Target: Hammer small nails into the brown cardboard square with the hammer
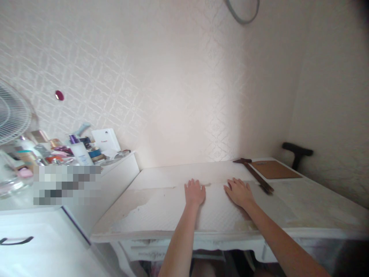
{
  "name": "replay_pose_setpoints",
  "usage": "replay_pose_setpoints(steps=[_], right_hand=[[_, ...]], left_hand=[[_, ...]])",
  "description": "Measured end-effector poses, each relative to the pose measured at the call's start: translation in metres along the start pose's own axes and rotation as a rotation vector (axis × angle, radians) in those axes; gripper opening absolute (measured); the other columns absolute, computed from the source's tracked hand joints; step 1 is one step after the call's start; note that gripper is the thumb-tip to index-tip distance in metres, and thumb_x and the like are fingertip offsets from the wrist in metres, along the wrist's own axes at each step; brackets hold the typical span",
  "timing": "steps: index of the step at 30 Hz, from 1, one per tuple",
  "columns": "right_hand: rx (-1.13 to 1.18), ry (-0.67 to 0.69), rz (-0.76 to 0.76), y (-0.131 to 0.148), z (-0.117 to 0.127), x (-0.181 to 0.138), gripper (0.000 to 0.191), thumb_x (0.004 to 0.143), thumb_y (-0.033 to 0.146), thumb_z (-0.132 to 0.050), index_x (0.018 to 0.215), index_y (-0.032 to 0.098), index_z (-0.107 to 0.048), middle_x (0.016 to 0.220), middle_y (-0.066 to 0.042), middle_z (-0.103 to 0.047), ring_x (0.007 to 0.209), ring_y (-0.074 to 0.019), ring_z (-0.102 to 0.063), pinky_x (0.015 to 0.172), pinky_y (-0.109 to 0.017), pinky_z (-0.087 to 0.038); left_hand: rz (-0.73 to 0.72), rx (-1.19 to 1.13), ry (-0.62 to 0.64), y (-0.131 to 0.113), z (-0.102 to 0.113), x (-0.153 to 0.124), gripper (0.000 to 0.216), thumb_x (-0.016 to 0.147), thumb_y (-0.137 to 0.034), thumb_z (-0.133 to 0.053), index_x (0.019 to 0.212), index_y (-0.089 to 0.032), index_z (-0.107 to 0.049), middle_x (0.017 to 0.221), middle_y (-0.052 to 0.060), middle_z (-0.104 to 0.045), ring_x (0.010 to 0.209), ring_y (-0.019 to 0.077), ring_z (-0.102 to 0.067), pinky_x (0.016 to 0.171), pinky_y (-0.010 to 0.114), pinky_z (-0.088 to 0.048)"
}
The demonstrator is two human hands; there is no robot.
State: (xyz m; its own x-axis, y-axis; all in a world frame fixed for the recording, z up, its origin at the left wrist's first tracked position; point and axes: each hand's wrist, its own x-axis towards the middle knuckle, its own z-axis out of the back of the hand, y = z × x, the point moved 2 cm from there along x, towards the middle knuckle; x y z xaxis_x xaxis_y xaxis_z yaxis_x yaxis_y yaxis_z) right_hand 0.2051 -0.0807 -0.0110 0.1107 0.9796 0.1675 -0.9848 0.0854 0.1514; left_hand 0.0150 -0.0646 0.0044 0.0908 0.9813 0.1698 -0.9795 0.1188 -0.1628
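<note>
My left hand (195, 192) lies flat, palm down, on a white textured sheet (173, 213) that covers the middle of the worn white table (317, 200). My right hand (239, 191) rests flat on the same sheet a short way to the right, fingers stretched toward the wall. Neither hand holds anything. The far edge of the sheet runs just beyond my fingertips. A long dark brown strip (256, 176) lies diagonally just right of my right hand.
A brown board (275, 169) lies at the table's far right, with a black handle (296, 152) behind it by the wall. A white cabinet (115, 173) on the left carries several cosmetic bottles and a white box (105, 140). A fan (13, 113) stands far left.
</note>
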Motion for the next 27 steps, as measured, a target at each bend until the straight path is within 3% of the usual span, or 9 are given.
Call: replay_pose_setpoints(steps=[27], right_hand=[[0.004,0.007,-0.005,0.0,0.0009,-0.0001,0.052,0.092,0.041,-0.029,0.133,0.015,-0.049,0.143,-0.014,-0.04,0.133,-0.0306,-0.031,0.106,-0.054,-0.022]], left_hand=[[0.001,-0.001,0.01,0.0001,-0.0015,0.001,0.054,0.092,-0.04,-0.024,0.133,-0.011,-0.044,0.144,0.018,-0.037,0.135,0.0292,-0.032,0.111,0.048,-0.022]])
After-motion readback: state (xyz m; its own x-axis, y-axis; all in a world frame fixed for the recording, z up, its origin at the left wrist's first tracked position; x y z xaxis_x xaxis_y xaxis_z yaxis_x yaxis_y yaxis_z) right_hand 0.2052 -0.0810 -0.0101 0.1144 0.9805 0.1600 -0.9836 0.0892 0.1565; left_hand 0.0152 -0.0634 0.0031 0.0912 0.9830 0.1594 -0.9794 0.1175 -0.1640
